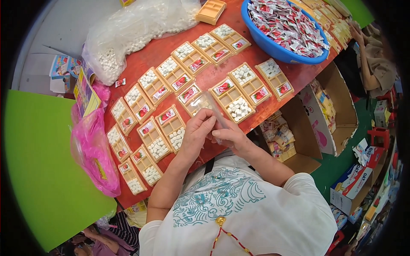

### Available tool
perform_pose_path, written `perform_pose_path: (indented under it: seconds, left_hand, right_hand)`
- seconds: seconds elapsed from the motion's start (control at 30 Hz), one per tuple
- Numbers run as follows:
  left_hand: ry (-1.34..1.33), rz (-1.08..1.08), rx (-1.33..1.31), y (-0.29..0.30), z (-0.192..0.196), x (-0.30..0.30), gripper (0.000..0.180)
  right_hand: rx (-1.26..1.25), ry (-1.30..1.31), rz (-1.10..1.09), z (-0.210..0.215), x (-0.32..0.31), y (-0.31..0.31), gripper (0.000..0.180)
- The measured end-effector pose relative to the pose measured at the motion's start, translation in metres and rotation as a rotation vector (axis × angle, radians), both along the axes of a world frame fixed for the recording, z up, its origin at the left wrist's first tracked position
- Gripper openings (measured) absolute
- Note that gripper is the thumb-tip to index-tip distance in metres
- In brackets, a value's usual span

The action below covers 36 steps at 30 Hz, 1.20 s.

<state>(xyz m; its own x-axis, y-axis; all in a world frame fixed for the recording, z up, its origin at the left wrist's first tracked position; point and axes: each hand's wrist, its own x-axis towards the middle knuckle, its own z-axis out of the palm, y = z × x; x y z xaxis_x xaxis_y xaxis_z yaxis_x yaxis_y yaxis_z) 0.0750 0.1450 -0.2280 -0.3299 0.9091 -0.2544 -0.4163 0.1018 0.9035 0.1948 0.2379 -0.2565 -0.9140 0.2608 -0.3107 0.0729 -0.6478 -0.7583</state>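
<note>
Both hands work at the near edge of the red counter [299, 72], close to the person's chest. The left hand [197, 130] and the right hand [230, 136] each pinch a clear plastic sleeve [209, 104] that is partly drawn over a tan compartment tray [193, 99]; the grip of each hand is closed on the sleeve film, fingertips together on its near end. The tray lies between two rows of identical filled trays [239, 96], each loaded with small white pieces and a red-printed sachet. A clear bag of white pieces [128, 34] rests at the far left corner, a blue basin of sachets [282, 30] at the far right edge, and a pink plastic bag [92, 145] hangs over the left edge. An open cardboard carton [311, 123] stands below the right edge. Risk, as a judgement: if the sleeve is pulled unevenly, the tray could tilt and spill its white pieces. The neighbouring trays lie just beside the hands, so a wide wrist movement could knock one out of its row. The thin film could also tear at the pinch points.
</note>
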Motion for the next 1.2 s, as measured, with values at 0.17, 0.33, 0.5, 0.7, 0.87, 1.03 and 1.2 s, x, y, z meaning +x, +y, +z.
perform_pose_path:
  seconds: [0.17, 0.33, 0.5, 0.7, 0.87, 1.03, 1.2]
  left_hand:
    - [0.002, 0.013, -0.012, 0.001, -0.001, 0.000, 0.017]
    - [0.005, 0.015, -0.014, 0.002, 0.003, 0.001, 0.017]
    - [0.006, 0.037, -0.056, 0.005, 0.008, 0.004, 0.016]
    - [0.040, 0.011, -0.087, 0.005, 0.014, 0.004, 0.012]
    - [0.043, 0.079, 0.064, 0.000, 0.020, 0.013, 0.012]
    - [-0.036, 0.099, 0.217, 0.007, 0.025, 0.012, 0.010]
    - [-0.155, 0.036, 0.168, 0.036, 0.000, 0.000, 0.010]
  right_hand:
    - [-0.013, 0.041, -0.031, -0.002, -0.001, 0.000, 0.037]
    - [0.008, 0.022, 0.004, -0.003, 0.001, 0.002, 0.037]
    - [0.046, 0.011, 0.011, -0.002, 0.002, 0.001, 0.036]
    - [0.093, 0.065, -0.016, 0.007, 0.005, 0.000, 0.038]
    - [0.001, 0.144, -0.069, 0.009, 0.015, 0.008, 0.045]
    - [0.087, 0.107, -0.342, 0.006, 0.035, 0.028, 0.071]
    - [0.296, 0.126, -0.565, 0.011, 0.069, 0.064, 0.069]
